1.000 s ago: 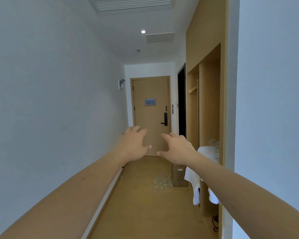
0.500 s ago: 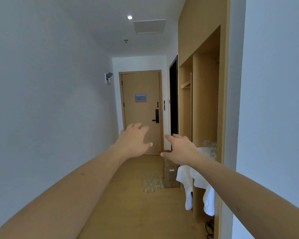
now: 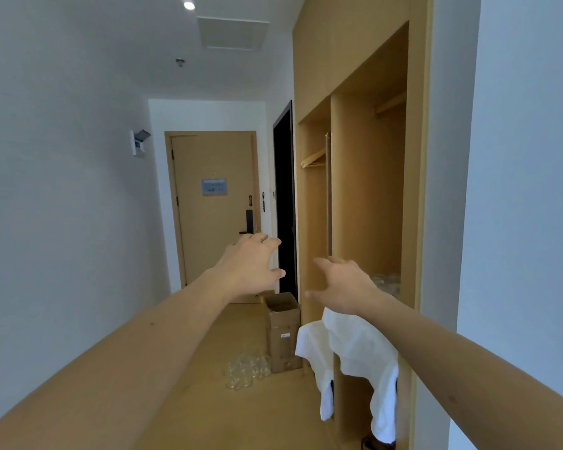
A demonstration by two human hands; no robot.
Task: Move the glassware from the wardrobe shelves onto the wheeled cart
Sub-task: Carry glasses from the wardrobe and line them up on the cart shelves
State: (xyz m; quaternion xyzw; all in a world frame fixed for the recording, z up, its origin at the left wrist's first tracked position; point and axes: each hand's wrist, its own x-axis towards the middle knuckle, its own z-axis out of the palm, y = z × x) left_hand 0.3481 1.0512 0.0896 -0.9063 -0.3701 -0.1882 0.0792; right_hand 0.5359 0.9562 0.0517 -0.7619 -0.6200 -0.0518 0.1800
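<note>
The wooden wardrobe (image 3: 364,177) stands open along the right wall. Clear glassware (image 3: 385,282) sits on its shelf, which a white cloth (image 3: 355,349) covers and hangs down from; my right forearm hides part of the glasses. Several more clear glasses (image 3: 246,370) stand on the floor by the wardrobe's far corner. My left hand (image 3: 251,264) and my right hand (image 3: 342,285) reach forward in mid-air with fingers spread, holding nothing. The right hand is just left of the shelf glassware. No wheeled cart is in view.
A cardboard box (image 3: 283,329) stands on the floor against the wardrobe, beside the floor glasses. A closed wooden door (image 3: 215,206) ends the narrow corridor, with a dark doorway (image 3: 285,203) to its right. White walls run along both sides.
I have come nearer along the corridor and turned right, so the wardrobe, cloth and floor glasses look larger. Both hands stay raised and empty, now nearer the wardrobe shelf.
</note>
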